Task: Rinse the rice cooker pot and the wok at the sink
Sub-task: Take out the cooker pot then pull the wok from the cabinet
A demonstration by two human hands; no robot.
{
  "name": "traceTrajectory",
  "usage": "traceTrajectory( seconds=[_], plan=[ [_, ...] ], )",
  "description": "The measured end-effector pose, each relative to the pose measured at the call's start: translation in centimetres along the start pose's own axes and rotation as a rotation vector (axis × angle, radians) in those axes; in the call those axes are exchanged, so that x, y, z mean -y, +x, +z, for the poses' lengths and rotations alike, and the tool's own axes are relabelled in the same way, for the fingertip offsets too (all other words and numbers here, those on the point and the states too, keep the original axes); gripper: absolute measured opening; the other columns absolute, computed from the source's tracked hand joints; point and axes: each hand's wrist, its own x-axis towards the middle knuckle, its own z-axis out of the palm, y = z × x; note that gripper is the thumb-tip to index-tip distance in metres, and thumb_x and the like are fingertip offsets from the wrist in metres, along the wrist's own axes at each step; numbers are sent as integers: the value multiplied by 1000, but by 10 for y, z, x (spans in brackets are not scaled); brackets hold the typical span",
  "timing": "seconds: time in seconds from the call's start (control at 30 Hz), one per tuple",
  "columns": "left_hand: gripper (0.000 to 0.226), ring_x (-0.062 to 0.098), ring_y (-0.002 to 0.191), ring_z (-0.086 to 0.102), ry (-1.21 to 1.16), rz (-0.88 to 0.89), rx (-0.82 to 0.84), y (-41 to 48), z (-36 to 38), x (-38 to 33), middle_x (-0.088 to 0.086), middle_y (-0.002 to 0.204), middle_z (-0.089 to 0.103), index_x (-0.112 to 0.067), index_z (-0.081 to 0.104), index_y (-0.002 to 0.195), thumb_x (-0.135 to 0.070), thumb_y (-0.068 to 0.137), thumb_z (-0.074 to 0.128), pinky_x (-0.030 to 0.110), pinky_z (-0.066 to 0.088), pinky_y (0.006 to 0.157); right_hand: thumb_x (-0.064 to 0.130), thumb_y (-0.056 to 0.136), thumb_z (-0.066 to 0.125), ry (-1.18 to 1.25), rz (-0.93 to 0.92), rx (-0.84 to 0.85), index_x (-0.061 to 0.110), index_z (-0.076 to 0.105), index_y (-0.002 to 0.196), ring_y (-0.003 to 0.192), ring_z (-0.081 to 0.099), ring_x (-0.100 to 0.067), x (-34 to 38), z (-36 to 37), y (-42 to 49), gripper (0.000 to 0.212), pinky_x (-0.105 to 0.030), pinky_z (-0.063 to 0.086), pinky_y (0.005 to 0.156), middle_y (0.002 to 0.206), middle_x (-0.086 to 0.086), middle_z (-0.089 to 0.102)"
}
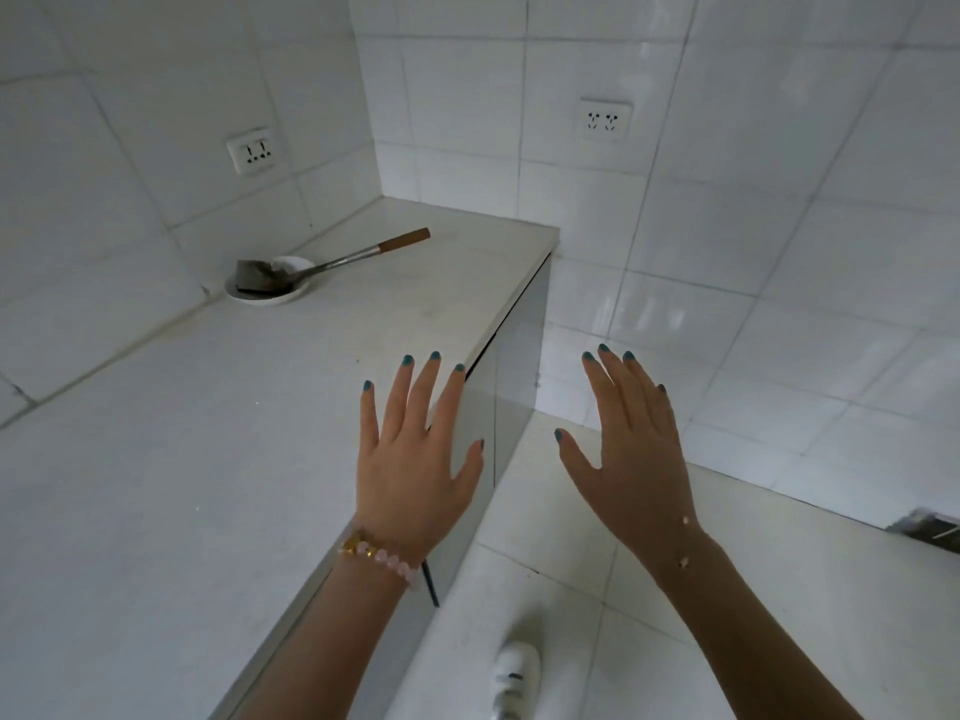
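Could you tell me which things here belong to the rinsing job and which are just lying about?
Job: left hand, right hand, both empty; nothing to rinse is in view.
Lying about: spatula in a white dish on the counter; two wall sockets.

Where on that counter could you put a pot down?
The wide near stretch of countertop, between the left hand and the tiled wall, is bare. So is the far end past the spatula. Only the dish by the wall takes space.
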Motion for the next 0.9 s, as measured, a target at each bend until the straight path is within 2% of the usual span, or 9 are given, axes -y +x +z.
traceTrajectory(
  seconds=[0.37, 0.5, 0.67, 0.9],
  plan=[
    [61, 33, 134, 40, 8, -41, 29, 173, 114, 13, 13, 143, 46, -13, 37, 137, -45, 84, 37, 58, 32, 107, 40, 84, 50, -35, -26, 48, 13, 34, 141, 138, 33, -28, -85, 93, 162, 65, -53, 32, 108, 147, -9, 41],
    [62, 33, 135, 38, 42, -64, 24, 221, 137, 25, 13, 144, 44, -13, 38, 138, -45, 85, 38, 57, 28, 109, 38, 83, 55, -11, -37, 72, 11, 37, 141, 139, 31, -29, -104, 126, 215, 67, -51, 27, 110, 148, -9, 39],
    [65, 31, 138, 32, 105, -167, 45, 255, 163, 36, 11, 147, 39, -13, 38, 140, -45, 84, 40, 56, 22, 112, 38, 83, 56, 49, -89, 124, 11, 36, 141, 137, 34, -31, -122, 168, 268, 67, -55, 32, 108, 147, -10, 41],
    [65, 31, 137, 34, 211, -332, 44, 287, 204, 28, 11, 145, 42, -13, 37, 139, -45, 83, 40, 55, 23, 112, 43, 86, 41, 175, -253, 252, 11, 35, 143, 137, 35, -30, -151, 229, 323, 65, -54, 34, 107, 148, -9, 39]
  ],
)
